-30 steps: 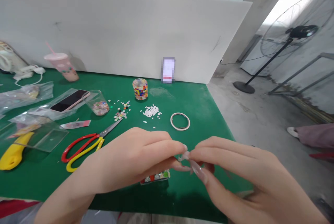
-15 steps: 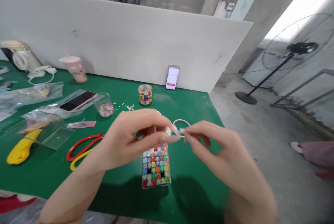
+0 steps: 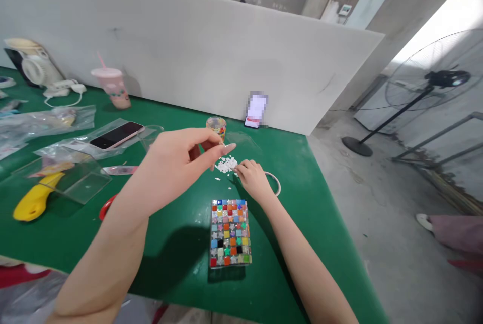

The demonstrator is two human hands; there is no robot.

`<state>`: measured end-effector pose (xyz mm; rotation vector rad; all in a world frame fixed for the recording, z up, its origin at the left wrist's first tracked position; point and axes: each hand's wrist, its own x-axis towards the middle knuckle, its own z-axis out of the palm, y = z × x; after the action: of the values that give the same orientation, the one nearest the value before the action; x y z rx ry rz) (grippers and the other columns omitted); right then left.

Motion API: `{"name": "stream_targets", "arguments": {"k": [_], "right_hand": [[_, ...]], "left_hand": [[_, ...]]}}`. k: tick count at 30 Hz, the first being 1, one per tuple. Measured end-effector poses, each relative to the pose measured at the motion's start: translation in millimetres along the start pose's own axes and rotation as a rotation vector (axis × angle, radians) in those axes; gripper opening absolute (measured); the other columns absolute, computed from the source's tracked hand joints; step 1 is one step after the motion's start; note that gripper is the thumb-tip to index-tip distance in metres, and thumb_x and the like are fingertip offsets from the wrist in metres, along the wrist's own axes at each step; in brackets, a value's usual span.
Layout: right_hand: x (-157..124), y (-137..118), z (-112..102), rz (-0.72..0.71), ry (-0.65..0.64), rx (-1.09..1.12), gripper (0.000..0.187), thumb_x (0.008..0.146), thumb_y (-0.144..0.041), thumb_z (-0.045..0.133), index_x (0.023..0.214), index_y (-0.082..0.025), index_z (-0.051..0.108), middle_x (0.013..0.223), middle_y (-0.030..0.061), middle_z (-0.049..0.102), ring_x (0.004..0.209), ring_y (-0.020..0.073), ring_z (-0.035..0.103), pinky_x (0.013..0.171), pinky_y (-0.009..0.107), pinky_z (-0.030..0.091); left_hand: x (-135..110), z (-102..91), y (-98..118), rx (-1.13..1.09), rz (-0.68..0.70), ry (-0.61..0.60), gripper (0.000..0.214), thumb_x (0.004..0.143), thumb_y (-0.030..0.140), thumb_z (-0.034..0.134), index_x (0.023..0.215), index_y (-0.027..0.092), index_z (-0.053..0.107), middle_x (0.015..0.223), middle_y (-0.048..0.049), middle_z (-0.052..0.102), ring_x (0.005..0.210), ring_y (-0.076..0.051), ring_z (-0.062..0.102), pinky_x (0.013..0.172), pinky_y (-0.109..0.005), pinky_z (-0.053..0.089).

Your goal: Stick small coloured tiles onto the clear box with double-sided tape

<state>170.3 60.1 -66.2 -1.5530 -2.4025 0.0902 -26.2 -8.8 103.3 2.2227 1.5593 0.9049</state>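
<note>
My left hand (image 3: 184,165) is raised over the table, thumb and fingertips pinched together; whatever is in the pinch is too small to make out. Beyond and below it lies a pile of small white pieces (image 3: 225,164). My right hand (image 3: 252,178) reaches to the right edge of that pile with its fingertips pressed together, and what they hold is hidden. Nearer to me stands a box covered in colourful square and star tiles (image 3: 231,233). A white ring (image 3: 278,183) lies just right of my right hand, partly covered by it.
Behind my left hand is a round tiled jar (image 3: 217,125). At left are a yellow-handled tool (image 3: 33,206), a clear plastic box (image 3: 88,183), a phone (image 3: 116,135), red scissors (image 3: 107,207) and a pink cup (image 3: 113,87). A lit phone (image 3: 256,110) leans on the white board (image 3: 226,52).
My hands have parted: the right went forward and left down to the white pile, while the left rose slightly away. A white piece visible in my left fingers before no longer shows.
</note>
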Motion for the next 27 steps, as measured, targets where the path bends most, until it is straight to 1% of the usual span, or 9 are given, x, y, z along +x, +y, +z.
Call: {"name": "stream_targets", "arguments": {"k": [5, 7, 10, 14, 17, 20, 23, 25, 27], "right_hand": [[1.9, 1.7, 6.9, 0.032, 0.028, -0.012, 0.021, 0.094, -0.030, 0.058, 0.107, -0.015, 0.064, 0.113, 0.0076, 0.065, 0.102, 0.0212, 0.063, 0.089, 0.044, 0.052], [1.0, 2.1, 8.6, 0.033, 0.034, 0.019, 0.022, 0.094, -0.030, 0.058, 0.110, -0.016, 0.063, 0.115, 0.0080, 0.064, 0.103, 0.0214, 0.063, 0.089, 0.044, 0.053], [-2.4, 4.8, 10.4, -0.013, 0.017, 0.111, 0.024, 0.094, -0.030, 0.058, 0.113, -0.016, 0.062, 0.117, 0.0083, 0.064, 0.105, 0.0220, 0.063, 0.090, 0.045, 0.053], [-6.1, 7.4, 8.0, -0.073, 0.028, 0.296, 0.028, 0.094, -0.030, 0.059, 0.119, -0.017, 0.060, 0.124, 0.0092, 0.062, 0.112, 0.0242, 0.060, 0.096, 0.048, 0.050], [-8.7, 3.2, -0.8, -0.054, 0.086, 0.456, 0.030, 0.095, -0.029, 0.055, 0.122, -0.017, 0.059, 0.128, 0.0102, 0.061, 0.119, 0.0250, 0.057, 0.101, 0.050, 0.045], [-15.0, -6.3, -11.3, -0.016, 0.130, 0.623, 0.028, 0.099, -0.027, 0.047, 0.120, -0.017, 0.062, 0.125, 0.0110, 0.065, 0.120, 0.0227, 0.058, 0.104, 0.044, 0.044], [-23.5, -15.4, -14.8, 0.012, 0.109, 0.781, 0.034, 0.101, -0.031, 0.038, 0.109, -0.019, 0.069, 0.105, 0.0086, 0.074, 0.102, 0.0192, 0.068, 0.095, 0.034, 0.049], [-27.3, -18.1, -11.3, 0.047, 0.081, 0.871, 0.037, 0.101, -0.036, 0.038, 0.103, -0.018, 0.070, 0.088, 0.0060, 0.076, 0.087, 0.0180, 0.071, 0.086, 0.034, 0.053], [-28.2, -17.7, -4.7, 0.099, 0.068, 0.943, 0.035, 0.100, -0.040, 0.043, 0.101, -0.015, 0.068, 0.082, 0.0040, 0.074, 0.080, 0.0171, 0.070, 0.083, 0.037, 0.054]], "left_hand": [[-7.2, 4.1, -10.5, 0.103, -0.044, -0.296, 0.033, 0.094, 0.046, 0.048, 0.075, 0.021, 0.059, 0.060, 0.0051, 0.058, 0.053, -0.012, 0.049, 0.052, -0.024, 0.034], [-15.6, 8.0, -14.6, 0.128, -0.053, -0.379, 0.034, 0.094, 0.045, 0.045, 0.074, 0.021, 0.057, 0.062, 0.0038, 0.058, 0.058, -0.014, 0.051, 0.056, -0.025, 0.035], [-32.6, 15.2, -20.7, 0.156, -0.076, -0.482, 0.033, 0.096, 0.042, 0.040, 0.074, 0.020, 0.051, 0.069, 0.0016, 0.059, 0.065, -0.016, 0.054, 0.060, -0.026, 0.035], [-53.3, 26.8, -26.8, 0.213, -0.136, -0.532, 0.030, 0.098, 0.037, 0.032, 0.076, 0.021, 0.043, 0.070, 0.0001, 0.057, 0.065, -0.018, 0.056, 0.059, -0.027, 0.035], [-63.5, 37.1, -27.0, 0.236, -0.121, -0.569, 0.029, 0.100, 0.035, 0.027, 0.079, 0.022, 0.042, 0.071, 0.0007, 0.058, 0.065, -0.018, 0.059, 0.058, -0.026, 0.037], [-69.4, 47.9, -23.5, 0.352, -0.104, -0.584, 0.027, 0.101, 0.030, 0.025, 0.083, 0.021, 0.043, 0.070, -0.0004, 0.060, 0.065, -0.019, 0.062, 0.057, -0.026, 0.038], [-71.4, 57.1, -17.2, 0.446, -0.123, -0.581, 0.028, 0.100, 0.028, 0.025, 0.085, 0.019, 0.047, 0.072, -0.0051, 0.063, 0.068, -0.024, 0.066, 0.059, -0.029, 0.040], [-70.8, 61.7, -12.1, 0.480, -0.139, -0.586, 0.029, 0.100, 0.028, 0.025, 0.088, 0.018, 0.049, 0.077, -0.0091, 0.067, 0.074, -0.027, 0.068, 0.062, -0.030, 0.043], [-69.2, 64.9, -7.5, 0.496, -0.161, -0.593, 0.029, 0.100, 0.028, 0.026, 0.090, 0.016, 0.051, 0.081, -0.0124, 0.069, 0.078, -0.029, 0.069, 0.065, -0.032, 0.045]]}}
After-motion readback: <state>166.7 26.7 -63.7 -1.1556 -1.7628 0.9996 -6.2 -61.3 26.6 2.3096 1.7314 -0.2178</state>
